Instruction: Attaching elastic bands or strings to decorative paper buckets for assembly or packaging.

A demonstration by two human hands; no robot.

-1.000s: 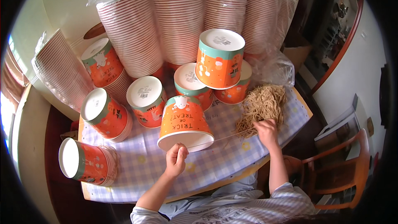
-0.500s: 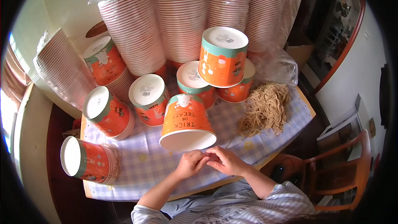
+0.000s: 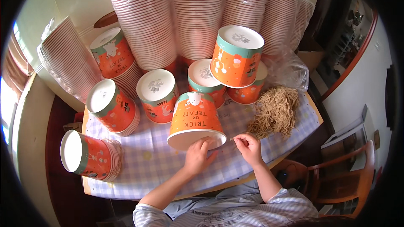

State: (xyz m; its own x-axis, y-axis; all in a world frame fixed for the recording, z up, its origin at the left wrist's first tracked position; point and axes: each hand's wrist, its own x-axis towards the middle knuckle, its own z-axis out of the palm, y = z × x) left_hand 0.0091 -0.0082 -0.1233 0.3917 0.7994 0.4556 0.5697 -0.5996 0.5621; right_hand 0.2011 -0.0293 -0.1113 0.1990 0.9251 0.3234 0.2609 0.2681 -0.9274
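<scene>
An orange paper bucket (image 3: 195, 120) with a teal band lies tipped on the checked tablecloth (image 3: 155, 166), its open mouth toward me. My left hand (image 3: 198, 155) grips its white rim at the lower right. My right hand (image 3: 248, 147) hovers just right of that rim, fingers pinched on a thin tan string. A loose heap of tan strings (image 3: 274, 111) lies beyond my right hand.
Several orange buckets, single or nested in stacks (image 3: 111, 107), crowd the table's far half. One stack (image 3: 90, 155) lies at the left edge. Tall plastic-wrapped stacks (image 3: 198, 14) line the back. A wooden chair (image 3: 336, 176) stands at the right.
A second ago my right hand was in the string heap and my left lay on the cloth. Both hands then met below the bucket; now the left grips its rim, the right holds a string.
</scene>
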